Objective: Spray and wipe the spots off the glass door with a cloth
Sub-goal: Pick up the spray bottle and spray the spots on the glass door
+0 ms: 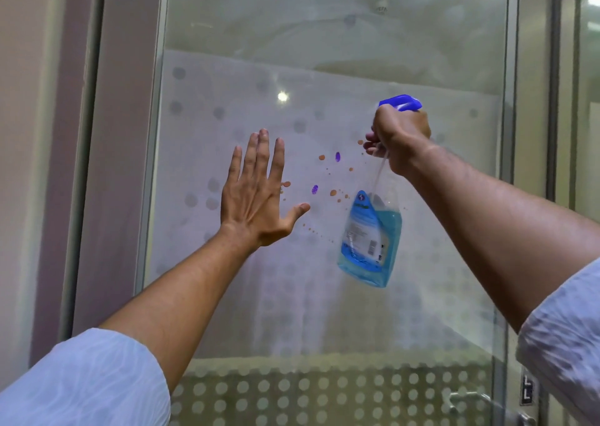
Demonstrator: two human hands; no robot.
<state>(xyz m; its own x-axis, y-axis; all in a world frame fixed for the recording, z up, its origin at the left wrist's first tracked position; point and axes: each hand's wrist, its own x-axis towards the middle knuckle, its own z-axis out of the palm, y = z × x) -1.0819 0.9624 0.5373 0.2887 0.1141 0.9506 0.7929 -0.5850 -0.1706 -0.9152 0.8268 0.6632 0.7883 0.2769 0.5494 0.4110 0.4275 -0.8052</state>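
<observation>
The glass door (324, 312) fills the view, with a frosted band across its middle. Orange and purple spots (334, 179) dot the glass between my hands. My left hand (256, 195) is flat and open with fingers spread, held against or just in front of the glass, left of the spots. My right hand (397, 138) grips the neck of a spray bottle (371, 237) with blue liquid and a blue nozzle head, its trigger squeezed by my fingers, right of the spots. No cloth is in view.
A metal door frame (152, 166) runs down the left of the glass, and another frame (532, 101) on the right. A metal door handle (487, 406) sits at the lower right. A wall (32, 166) lies at the far left.
</observation>
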